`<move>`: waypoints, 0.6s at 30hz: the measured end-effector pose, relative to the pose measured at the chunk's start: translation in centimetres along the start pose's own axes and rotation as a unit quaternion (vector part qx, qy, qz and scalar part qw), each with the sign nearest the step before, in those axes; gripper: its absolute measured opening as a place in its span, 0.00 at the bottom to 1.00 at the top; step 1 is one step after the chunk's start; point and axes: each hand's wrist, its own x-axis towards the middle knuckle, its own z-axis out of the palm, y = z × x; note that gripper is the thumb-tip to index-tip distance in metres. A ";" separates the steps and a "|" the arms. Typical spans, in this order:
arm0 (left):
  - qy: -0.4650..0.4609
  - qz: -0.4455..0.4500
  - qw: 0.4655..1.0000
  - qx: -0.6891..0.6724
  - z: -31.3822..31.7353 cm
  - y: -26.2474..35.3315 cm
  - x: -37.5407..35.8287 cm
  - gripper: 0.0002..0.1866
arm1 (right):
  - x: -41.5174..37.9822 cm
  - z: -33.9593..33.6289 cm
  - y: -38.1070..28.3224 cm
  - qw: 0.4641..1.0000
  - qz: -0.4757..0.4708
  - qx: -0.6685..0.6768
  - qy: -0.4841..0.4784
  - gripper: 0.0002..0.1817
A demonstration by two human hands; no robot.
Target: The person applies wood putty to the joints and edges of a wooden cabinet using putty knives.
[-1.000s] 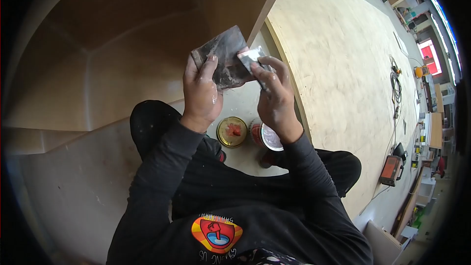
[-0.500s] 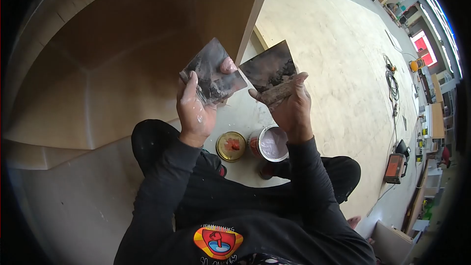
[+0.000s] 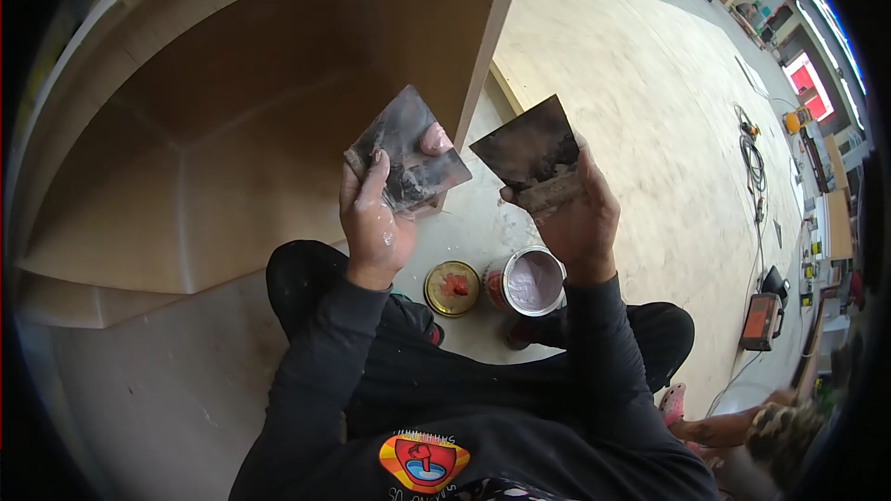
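Note:
My left hand [image 3: 378, 234] is closed on a square metal putty spreader [image 3: 405, 130], its thumb lying over the smeared blade. A lump of pink putty [image 3: 435, 139] sits near that blade's right corner. In my right hand [image 3: 587, 223] is a second, darker putty spreader [image 3: 531, 141], gripped by its crusted lower edge. The two blades are apart, held up in front of me. Below them on the floor stands an open tin [image 3: 532, 282] of pale pinkish putty. Beside it lies a round lid [image 3: 452, 289] with a red-orange smear.
A curved wooden cabinet [image 3: 278, 130] rises on the left, its upright panel edge close to the left spreader. Pale wooden sheeting [image 3: 640, 130] spreads to the right, with cables [image 3: 750, 162] and an orange-black box [image 3: 761, 323]. Another person's leg [image 3: 719, 429] shows at lower right.
My right hand has moved right with its spreader, widening the gap between the blades. The view has shifted slightly. More of another person's leg and a pink shoe has appeared at lower right.

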 end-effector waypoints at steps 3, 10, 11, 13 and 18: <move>-0.002 -0.014 0.999 -0.029 0.3 0.4 -0.2 0.16 | -0.3 0.4 -0.8 0.999 0.011 0.048 0.003 0.31; 0.000 -0.014 1.000 -0.018 0.2 0.2 -0.2 0.19 | -0.3 0.1 -0.6 0.997 -0.026 -0.068 -0.025 0.29; 0.004 0.022 1.000 0.002 0.3 0.1 -0.3 0.19 | -0.4 0.1 -0.8 0.980 -0.037 -0.196 -0.022 0.25; 0.009 0.058 0.998 0.023 0.2 -0.2 -0.2 0.18 | -0.9 1.8 -1.8 0.849 -0.131 -0.509 -0.054 0.20; -0.021 0.176 0.978 0.110 -0.1 -0.8 -0.1 0.15 | -1.1 4.7 -2.1 0.700 -0.210 -0.676 -0.097 0.20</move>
